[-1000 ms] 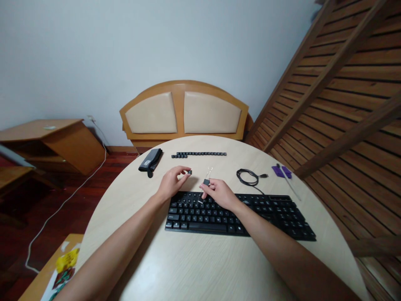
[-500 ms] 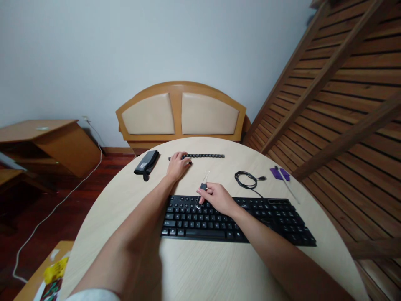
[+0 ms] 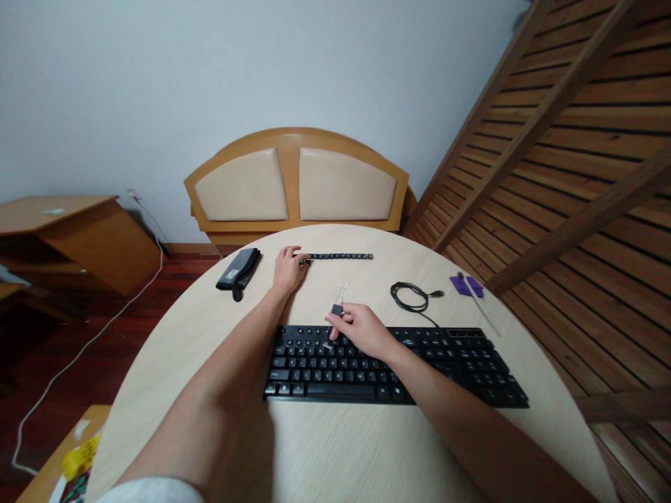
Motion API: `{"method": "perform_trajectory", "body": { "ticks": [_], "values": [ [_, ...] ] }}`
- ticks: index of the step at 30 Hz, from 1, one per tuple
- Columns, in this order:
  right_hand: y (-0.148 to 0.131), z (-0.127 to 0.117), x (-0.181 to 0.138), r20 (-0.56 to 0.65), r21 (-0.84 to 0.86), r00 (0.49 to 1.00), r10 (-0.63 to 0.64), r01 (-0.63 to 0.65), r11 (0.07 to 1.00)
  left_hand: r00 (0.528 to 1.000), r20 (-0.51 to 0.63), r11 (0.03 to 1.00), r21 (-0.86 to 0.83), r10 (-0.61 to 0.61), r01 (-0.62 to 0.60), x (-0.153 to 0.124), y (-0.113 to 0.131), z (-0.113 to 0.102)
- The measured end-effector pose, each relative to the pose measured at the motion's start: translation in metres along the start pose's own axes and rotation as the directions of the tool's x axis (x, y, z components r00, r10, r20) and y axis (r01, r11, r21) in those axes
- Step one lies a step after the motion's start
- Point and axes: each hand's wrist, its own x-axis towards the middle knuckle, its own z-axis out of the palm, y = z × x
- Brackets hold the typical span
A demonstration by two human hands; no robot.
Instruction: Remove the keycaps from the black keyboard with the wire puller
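My left hand (image 3: 289, 270) reaches to the left end of a row of black keycaps (image 3: 343, 256) laid out on the table. Its fingers close round a small black keycap (image 3: 306, 262) just in front of that row. In my right hand (image 3: 364, 328) is a keycap puller (image 3: 336, 309) with a black handle, wire loops at its upper end and a metal tip below. The puller hangs over the upper left part of a black keyboard (image 3: 335, 391), which my right forearm partly covers.
A dark folded pouch (image 3: 238, 270) lies at the table's left. On the right are a coiled black USB cable (image 3: 409, 306), a purple cloth (image 3: 466, 284) and a thin brush-like stick (image 3: 479, 305). A wooden headboard (image 3: 293, 175) stands behind the round table (image 3: 178, 377).
My left hand has moved slightly left with the keycap, bringing it closer to the row. The right hand still holds the puller over the keyboard. The view has shifted a little.
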Motion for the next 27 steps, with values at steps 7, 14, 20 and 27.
{"method": "perform_trajectory", "body": {
  "ticks": [7,14,20,27],
  "values": [
    [0.000,0.000,0.000,0.001,-0.007,1.000,0.002,-0.002,1.000,1.000,0.009,1.000,-0.024,0.004,-0.004,0.000,-0.001,0.001],
    [0.000,0.000,-0.001,0.005,0.001,1.000,-0.006,0.006,1.000,1.000,0.018,0.998,-0.057,-0.011,0.012,0.002,-0.001,0.003],
    [-0.002,0.000,-0.001,-0.005,-0.005,1.000,-0.001,0.001,1.000,1.000,0.013,0.994,-0.106,0.014,-0.013,-0.003,0.001,-0.003],
    [-0.004,0.000,0.000,-0.020,0.001,1.000,-0.024,0.024,1.000,0.999,0.035,0.936,-0.351,0.019,-0.006,-0.022,0.023,-0.030]
  ]
}}
